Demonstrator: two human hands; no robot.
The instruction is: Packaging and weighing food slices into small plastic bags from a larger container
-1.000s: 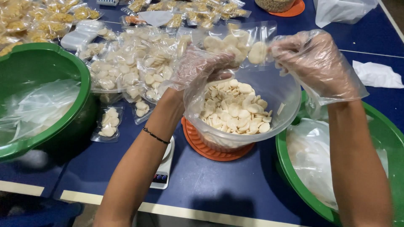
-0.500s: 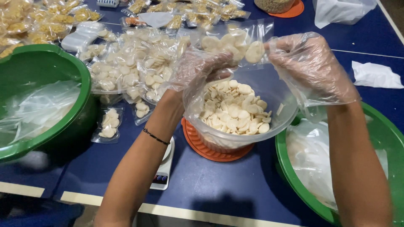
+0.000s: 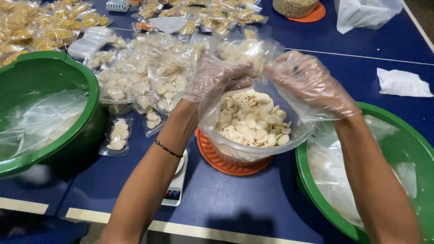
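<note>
I see both gloved hands raised just above the clear bowl (image 3: 253,149) of pale chips, which I take as my landmark. My left hand (image 3: 214,77) pinches one top edge of a small clear bag (image 3: 242,52) half-filled with chips; my right hand (image 3: 307,83) pinches the opposite edge. The bag hangs over the bowl's far rim, its mouth not visibly sealed.

Risks, as I judge them:
- The loose plastic gloves could slip on the film, dropping the bag into the bowl or beyond the rim onto the blue table (image 3: 253,203).
- Uneven pull could tilt the bag and spill chips.
- The bowl sits on an orange base (image 3: 212,158) partly overhanging a small scale (image 3: 175,183) at its near left; a knock could shift it.
- Packed bags (image 3: 140,77) crowd the bowl's far left, green basins (image 3: 54,153) flank it, leaving little elbow room.
</note>
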